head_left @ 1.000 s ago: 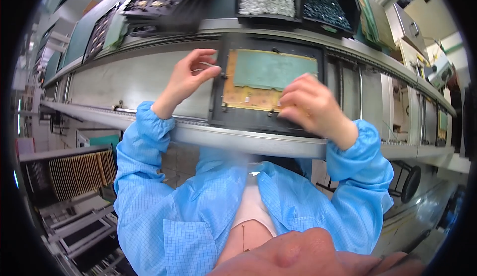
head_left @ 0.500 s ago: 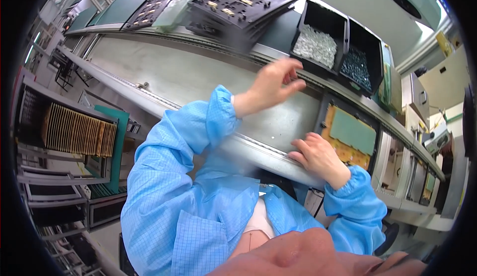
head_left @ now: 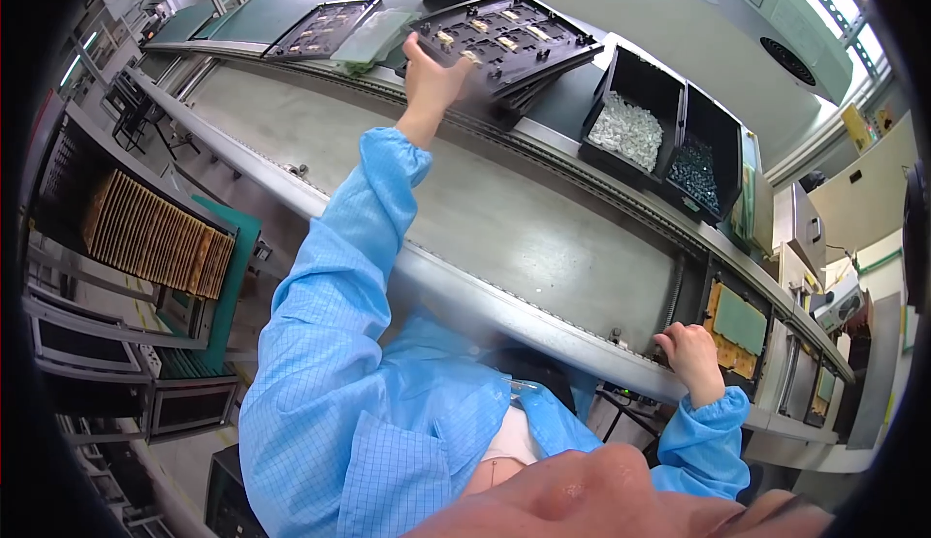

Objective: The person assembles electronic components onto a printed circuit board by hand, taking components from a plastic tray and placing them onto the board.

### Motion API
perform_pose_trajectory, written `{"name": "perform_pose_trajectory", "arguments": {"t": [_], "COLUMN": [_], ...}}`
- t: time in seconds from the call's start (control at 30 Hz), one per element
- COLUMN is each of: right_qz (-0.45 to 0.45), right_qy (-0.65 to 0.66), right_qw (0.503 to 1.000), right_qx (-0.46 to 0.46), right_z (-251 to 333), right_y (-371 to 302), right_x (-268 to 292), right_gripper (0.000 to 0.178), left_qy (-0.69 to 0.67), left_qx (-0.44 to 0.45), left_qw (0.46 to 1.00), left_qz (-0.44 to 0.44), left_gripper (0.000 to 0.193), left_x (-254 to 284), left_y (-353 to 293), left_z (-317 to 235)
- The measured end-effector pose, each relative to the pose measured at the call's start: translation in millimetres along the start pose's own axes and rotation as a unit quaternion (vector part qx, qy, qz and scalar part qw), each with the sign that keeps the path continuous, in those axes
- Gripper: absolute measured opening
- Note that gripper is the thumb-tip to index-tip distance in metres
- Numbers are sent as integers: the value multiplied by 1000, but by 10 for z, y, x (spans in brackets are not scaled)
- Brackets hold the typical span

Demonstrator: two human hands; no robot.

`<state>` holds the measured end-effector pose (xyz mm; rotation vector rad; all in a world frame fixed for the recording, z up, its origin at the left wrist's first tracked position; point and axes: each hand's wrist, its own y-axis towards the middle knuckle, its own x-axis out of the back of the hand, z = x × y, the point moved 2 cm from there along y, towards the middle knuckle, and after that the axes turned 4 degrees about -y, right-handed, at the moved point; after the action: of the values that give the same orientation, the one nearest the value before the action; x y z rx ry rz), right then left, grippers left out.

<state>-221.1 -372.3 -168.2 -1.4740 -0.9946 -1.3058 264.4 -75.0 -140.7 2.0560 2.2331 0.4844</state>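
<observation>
My left hand (head_left: 436, 78) is at the near left corner of a black carrier tray (head_left: 529, 26), its thumb and fingers closed on the edge. The tray has small pale pieces set into it and lies tilted on a stack of similar black trays. Some of the fingertips are blurred or hidden by the tray. Lower right, my right hand (head_left: 693, 356) rests by the conveyor's front rail (head_left: 640, 371) with its fingers curled; I see nothing in it. Right of that hand sits a carrier holding a green board (head_left: 740, 323) on an orange-brown base.
Two black bins stand on the far ledge, one with clear pieces (head_left: 628, 131), the other with dark bluish pieces (head_left: 693, 174). Green sheets (head_left: 373, 39) and another black tray (head_left: 325, 29) lie left of the stack. A rack of boards (head_left: 160, 237) stands at left.
My left hand has moved left and away from me to the tray stack. My right hand has moved right, and its fingers are more curled. The green board's carrier has shifted right; the view has shifted too.
</observation>
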Motion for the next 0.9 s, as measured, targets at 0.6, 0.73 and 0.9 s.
{"name": "perform_pose_trajectory", "arguments": {"t": [0.6,0.73,0.9], "right_qz": [84,117,-3], "right_qy": [753,768,727], "right_qw": [652,628,675], "right_qx": [25,-47,-131], "right_z": [1286,1342,979], "right_y": [656,659,578], "right_x": [930,791,466], "right_gripper": [55,49,42], "left_qy": [-356,-321,-271], "left_qx": [153,195,220], "left_qw": [876,850,814], "left_qz": [287,369,464], "left_gripper": [93,97,98], "left_x": [2213,1837,1236], "left_y": [-1344,-1517,-1420], "left_z": [-912,-862,-636]}}
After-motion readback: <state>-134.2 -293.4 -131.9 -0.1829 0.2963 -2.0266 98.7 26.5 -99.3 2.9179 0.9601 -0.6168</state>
